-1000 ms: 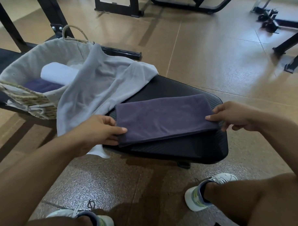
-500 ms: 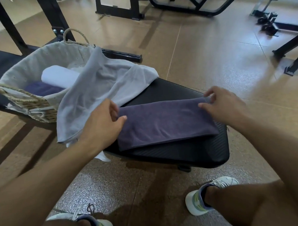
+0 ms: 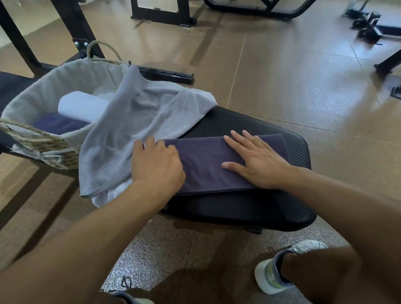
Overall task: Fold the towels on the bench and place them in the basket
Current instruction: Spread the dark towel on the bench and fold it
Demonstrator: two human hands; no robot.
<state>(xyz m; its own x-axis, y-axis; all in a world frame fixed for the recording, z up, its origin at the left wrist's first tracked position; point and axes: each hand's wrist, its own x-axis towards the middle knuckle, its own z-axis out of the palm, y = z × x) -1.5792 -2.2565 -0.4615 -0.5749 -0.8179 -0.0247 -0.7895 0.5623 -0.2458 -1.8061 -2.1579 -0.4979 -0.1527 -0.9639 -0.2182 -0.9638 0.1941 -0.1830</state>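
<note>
Currently: rolled white towel (image 3: 79, 107) and dark towel (image 3: 57, 123) in basket (image 3: 37, 98). Purple towel (image 3: 204, 160) folded on tabletop (image 3: 253, 209); right hand (image 3: 256, 161) flat, spread; left hand (image 3: 158, 167) pinching left end. Grey towel (image 3: 135, 122) unfolded.

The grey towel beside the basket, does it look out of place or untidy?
Yes. The grey towel is unfolded and crumpled: one end hangs over the basket rim, the rest spreads on the bench and droops off its near edge. The purple towel lies neatly folded, with the left hand and right hand on it.
</note>
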